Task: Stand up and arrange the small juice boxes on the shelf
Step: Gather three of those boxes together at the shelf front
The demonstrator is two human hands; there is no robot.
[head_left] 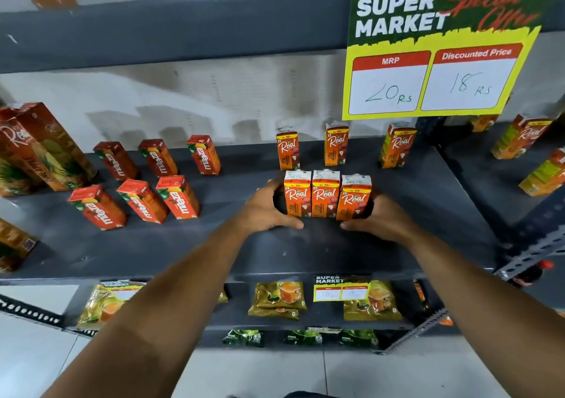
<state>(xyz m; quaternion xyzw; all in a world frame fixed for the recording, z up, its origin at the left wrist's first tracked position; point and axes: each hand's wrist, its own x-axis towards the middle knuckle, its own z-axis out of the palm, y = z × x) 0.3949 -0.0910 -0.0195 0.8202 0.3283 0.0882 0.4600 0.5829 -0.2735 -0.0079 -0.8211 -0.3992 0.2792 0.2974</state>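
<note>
Upright, three orange Real juice boxes touching, pressed between left hand, right hand.

The tall cartons are cut off at the left edge; the lower price tag's writing is unreadable.

Glossy printed carton juice boxes, matt grey metal shelf

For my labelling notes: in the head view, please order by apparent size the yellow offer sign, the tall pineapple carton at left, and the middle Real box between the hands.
1. yellow offer sign
2. tall pineapple carton
3. middle Real box
</note>
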